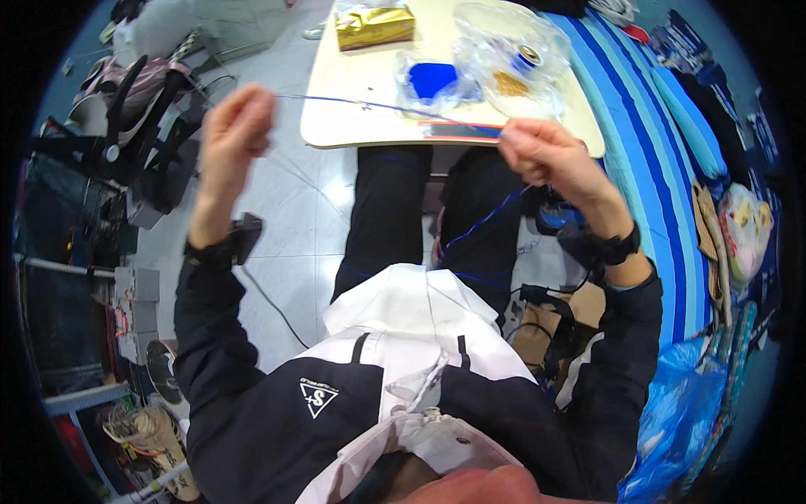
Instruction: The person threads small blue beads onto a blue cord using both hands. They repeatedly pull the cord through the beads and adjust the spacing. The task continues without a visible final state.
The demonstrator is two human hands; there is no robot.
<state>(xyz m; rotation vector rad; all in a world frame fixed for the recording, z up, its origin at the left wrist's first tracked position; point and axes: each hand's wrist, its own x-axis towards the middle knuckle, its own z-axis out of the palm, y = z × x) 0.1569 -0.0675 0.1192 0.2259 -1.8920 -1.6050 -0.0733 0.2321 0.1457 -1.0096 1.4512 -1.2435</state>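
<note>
A thin blue cord stretches between my two raised hands, above the near edge of a small cream table. My left hand is closed in a fist, slightly blurred, with the cord's thin end running into it. My right hand pinches the cord at the table's front right. From that hand more blue cord hangs down across my dark trousers. On the table, beyond the cord, lie a clear bag of bright blue material and a clear bag with golden-brown bits.
A gold tissue box and an opened can stand on the table; a dark, red-edged strip lies at its near edge. To the right is a blue-striped bed. A stroller-like frame stands left.
</note>
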